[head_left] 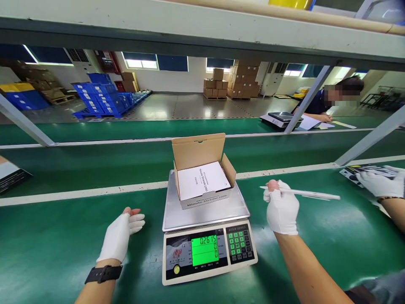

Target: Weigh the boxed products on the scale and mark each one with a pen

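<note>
One printed carton [12, 176], brown, white and black, juts in at the left edge of the green bench [57, 232]. Next, on the floor beyond, blue crates [99, 97] stand stacked. Nearer, the left hand [119, 234], in a white glove with bare fingertips showing and a black strap [103, 273] at the wrist, hovers or rests just left of the scale, holding nothing, its fingers loosely extended towards the middle. At the centre sits the weighing scale [234, 207], its green display [205, 250] reading 0.2615 above two zeros, with the keypad [239, 243] to the right of it. On its metal pan stands the open cardboard box [209, 199], lid raised at the back and right flap upright, with a white printed piece [201, 179] inside marked Minute Stream 1000. Behind, brown cartons [243, 78] are piled near the wall. Right of the scale, the gloved right hand [283, 209] grips a white pen [313, 195] between thumb and fingers, tip pointing left. Farther off, a person in dark clothing [316, 103] leans over papers [308, 122]. At the far right, another person's gloved hands [378, 181] touch a black-and-white printed package [349, 175].
</note>
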A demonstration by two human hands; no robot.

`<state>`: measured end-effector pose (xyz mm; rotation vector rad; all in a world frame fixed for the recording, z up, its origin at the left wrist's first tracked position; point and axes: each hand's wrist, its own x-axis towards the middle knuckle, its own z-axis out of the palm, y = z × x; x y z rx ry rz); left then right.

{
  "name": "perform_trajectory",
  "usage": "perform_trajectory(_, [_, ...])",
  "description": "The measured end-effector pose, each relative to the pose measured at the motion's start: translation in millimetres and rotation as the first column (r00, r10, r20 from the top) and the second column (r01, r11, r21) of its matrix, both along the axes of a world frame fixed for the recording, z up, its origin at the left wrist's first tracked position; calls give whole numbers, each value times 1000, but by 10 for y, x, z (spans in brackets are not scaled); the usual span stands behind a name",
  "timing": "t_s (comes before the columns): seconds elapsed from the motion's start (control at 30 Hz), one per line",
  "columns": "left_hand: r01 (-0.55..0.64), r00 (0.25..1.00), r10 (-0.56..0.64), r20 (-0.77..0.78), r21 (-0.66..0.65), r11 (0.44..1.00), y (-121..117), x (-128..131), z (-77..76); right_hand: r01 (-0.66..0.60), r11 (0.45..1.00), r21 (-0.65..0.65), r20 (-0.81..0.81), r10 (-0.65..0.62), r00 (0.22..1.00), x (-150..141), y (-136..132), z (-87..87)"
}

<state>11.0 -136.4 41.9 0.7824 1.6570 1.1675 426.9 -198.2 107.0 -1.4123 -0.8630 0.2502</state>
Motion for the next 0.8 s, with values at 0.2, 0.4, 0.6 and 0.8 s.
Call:
perform_trajectory(0.2, [468,844,-327,-425,287,836,-3,752,968,-467,869,-167,273,496,825,-854,193,795])
perform_trajectory(0.4, [475,858,-359,-367,304,826,35,1191,969,-702,692,-168,71,719,692,-1392,588,695])
perform_trajectory(0.6, [396,892,-447,62,371,840,26,1128,667,-679,599,-424,286,800,527,-1454,544,685])
perform_trajectory(0.8, [382,879,-463,118,407,830,17,1142,678,-622,560,-547,275,822,498,-1580,571,646])
